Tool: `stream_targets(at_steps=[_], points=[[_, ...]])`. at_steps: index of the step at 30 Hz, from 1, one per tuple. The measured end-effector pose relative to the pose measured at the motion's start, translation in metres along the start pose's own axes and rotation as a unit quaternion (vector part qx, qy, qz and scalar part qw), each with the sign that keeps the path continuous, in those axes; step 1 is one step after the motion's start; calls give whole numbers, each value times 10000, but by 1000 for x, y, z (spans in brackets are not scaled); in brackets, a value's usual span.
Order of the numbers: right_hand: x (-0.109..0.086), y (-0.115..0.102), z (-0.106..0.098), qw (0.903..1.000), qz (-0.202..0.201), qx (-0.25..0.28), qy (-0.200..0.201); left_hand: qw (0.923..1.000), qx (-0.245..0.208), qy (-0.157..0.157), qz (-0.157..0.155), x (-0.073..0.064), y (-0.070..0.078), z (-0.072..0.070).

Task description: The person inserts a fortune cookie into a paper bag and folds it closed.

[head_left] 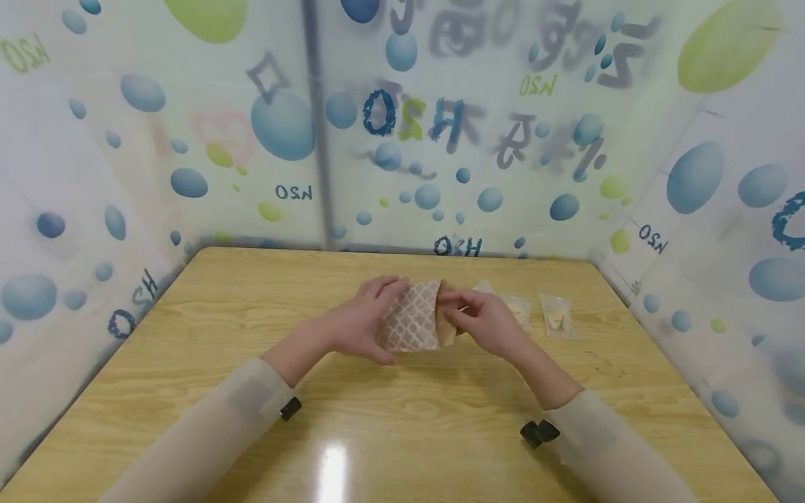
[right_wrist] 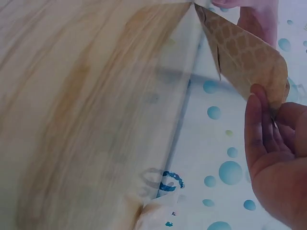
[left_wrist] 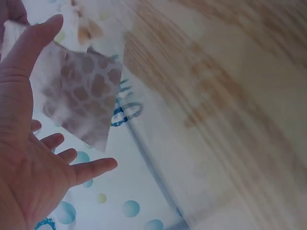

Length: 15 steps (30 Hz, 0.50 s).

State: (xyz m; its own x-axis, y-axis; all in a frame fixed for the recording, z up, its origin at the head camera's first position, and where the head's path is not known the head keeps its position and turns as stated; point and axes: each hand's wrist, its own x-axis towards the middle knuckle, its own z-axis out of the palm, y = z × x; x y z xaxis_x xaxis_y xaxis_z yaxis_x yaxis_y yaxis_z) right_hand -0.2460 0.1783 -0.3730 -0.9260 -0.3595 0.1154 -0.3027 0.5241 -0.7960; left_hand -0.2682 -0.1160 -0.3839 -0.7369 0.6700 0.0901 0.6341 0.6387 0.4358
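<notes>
Bag btwn L grip & R grip; R pinching it.

Both arms reach in from the near edge, the left forearm slanting toward the far right, the right forearm toward the far left. Pale sleeves end short of the bare wrists. The left hand spreads wide, its thumb on the near side, well apart from the outstretched index finger. The right hand faces it, just beside, its fingers and thumb closed together in a pinch.
</notes>
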Motion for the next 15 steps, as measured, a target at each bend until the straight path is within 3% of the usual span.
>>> stream_targets(at_steps=[4,15], points=[[1,-4,1,9997,-112,213,-9,10000,4,-24,29,3,3,4],[-2,-11,-1,9996,-84,250,116,9978,-643,140,-29,2,-4,6]])
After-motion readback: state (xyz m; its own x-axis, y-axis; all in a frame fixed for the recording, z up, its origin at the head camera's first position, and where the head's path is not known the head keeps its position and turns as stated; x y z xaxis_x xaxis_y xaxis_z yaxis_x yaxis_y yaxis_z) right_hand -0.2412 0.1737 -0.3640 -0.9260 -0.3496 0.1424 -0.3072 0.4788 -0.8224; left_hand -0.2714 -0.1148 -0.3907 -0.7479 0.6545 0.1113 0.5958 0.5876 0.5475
